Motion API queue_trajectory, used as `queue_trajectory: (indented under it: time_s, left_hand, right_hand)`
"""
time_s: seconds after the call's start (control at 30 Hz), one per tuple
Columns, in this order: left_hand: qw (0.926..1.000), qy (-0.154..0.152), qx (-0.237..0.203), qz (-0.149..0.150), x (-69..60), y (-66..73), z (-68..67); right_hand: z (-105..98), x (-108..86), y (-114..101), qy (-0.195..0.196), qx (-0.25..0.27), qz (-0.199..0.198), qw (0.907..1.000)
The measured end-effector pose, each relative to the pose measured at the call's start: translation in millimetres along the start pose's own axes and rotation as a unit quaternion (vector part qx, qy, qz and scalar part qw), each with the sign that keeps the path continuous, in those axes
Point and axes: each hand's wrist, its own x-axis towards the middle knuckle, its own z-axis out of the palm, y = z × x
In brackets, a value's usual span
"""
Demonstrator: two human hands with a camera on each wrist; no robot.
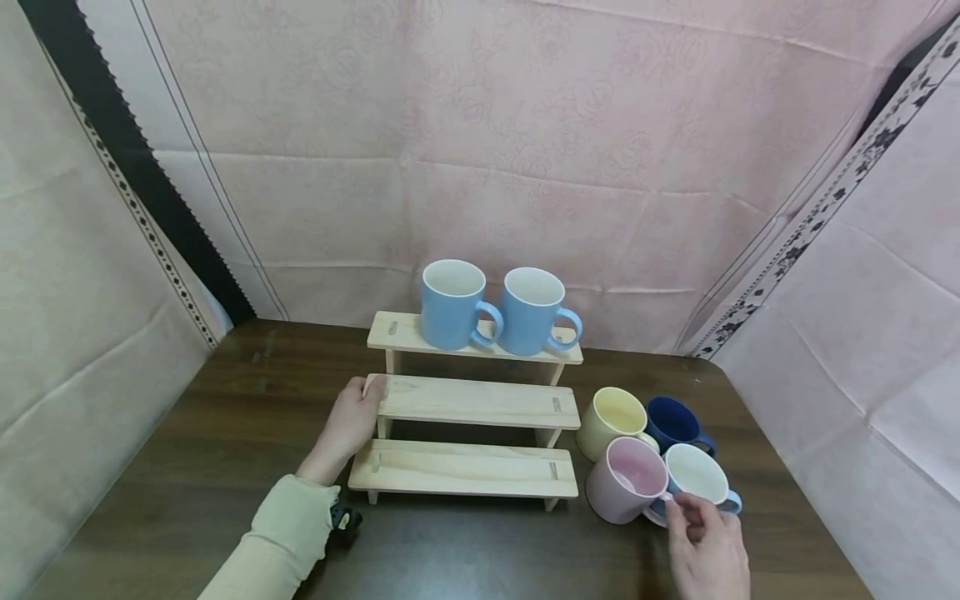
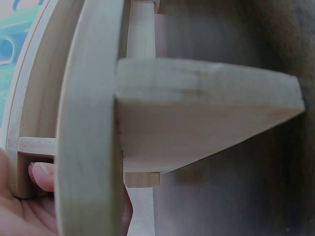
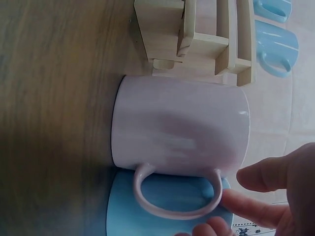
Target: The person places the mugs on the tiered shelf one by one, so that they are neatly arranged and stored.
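On the cloth-walled counter [image 1: 465, 558], left fingers [image 1: 371, 392] grip the rack [image 1: 465, 402]; right fingers [image 3: 251, 205], loose, touch the four-o'clock pink mug [image 1: 621, 492].

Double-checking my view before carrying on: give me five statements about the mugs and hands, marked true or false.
1. Two light-blue mugs stand on the top shelf. True.
2. The right hand is at the handle of the pink mug. True.
3. The left hand grips the pink mug. False: it grips the middle shelf at its left end.
4. The yellow mug stands on the top shelf. False: it stands on the table.
5. The dark-blue mug lies on its side. False: it stands upright.
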Motion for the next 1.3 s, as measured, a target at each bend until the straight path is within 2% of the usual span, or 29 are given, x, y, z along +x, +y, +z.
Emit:
queue_trajectory:
  time_s: [0.33, 0.53, 0.73, 0.93, 1.3]
  left_hand:
    - [1.0, 0.002, 0.0, 0.003, -0.4, -0.5, 0.6]
    - [1.0, 0.002, 0.004, 0.004, -0.3, -0.1, 0.1]
    - [1.0, 0.001, 0.004, 0.005, 0.3, 0.2, -0.1]
    - [1.0, 0.001, 0.0, 0.009, 1.1, -0.1, 0.0]
    - [1.0, -0.001, -0.001, 0.004, 0.2, -0.2, -0.4]
  right_hand:
    - [-3, -1.6, -1, -0.025, -0.001, 0.018, 0.9995]
    - [-2, -0.4, -2, -0.06, 0.006, 0.04, 0.9974]
    - [-3, 2.3, 0, -0.108, 0.028, 0.06, 0.9919]
    - [-2, 6.1, 8, -0.158, 0.062, 0.059, 0.9837]
    - [-1, 8.7, 13, -0.198, 0.094, 0.063, 0.9737]
